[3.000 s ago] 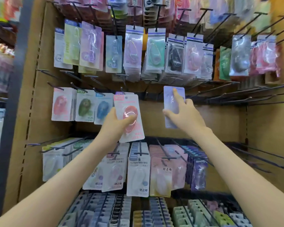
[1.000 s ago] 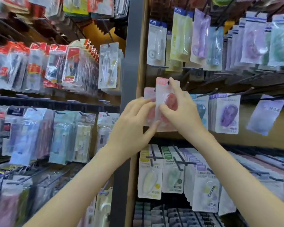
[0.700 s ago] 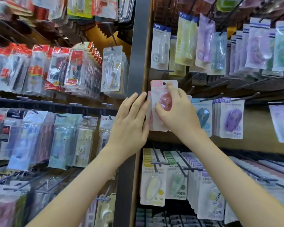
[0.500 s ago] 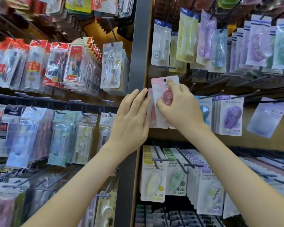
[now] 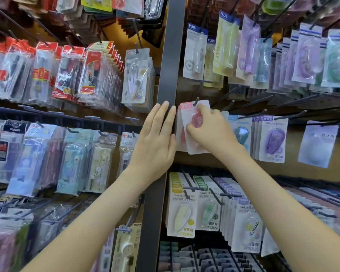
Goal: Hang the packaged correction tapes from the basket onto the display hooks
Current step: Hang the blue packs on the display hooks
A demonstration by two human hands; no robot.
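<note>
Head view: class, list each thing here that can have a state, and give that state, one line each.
pink pack: threaded on its hook, gripped
hook: tip pokes out through the pink pack's top
right hand: grips the pink pack
left hand: open, fingers straight, beside the pink pack
purple packs: hanging
bare hooks: nothing on them

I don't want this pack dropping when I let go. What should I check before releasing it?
1. Tip of the hook through the pink pack hang hole: ok, it shows in front of the header.
2. Pack slid fully back: cannot tell.
3. Grip: right hand pinches the pack: ok.
4. Support: left hand flat, holding nothing, beside the pink packs behind: ok.
5. Colour matches those packs: ok.
6. Next pack: basket out of view, cannot tell.
</note>
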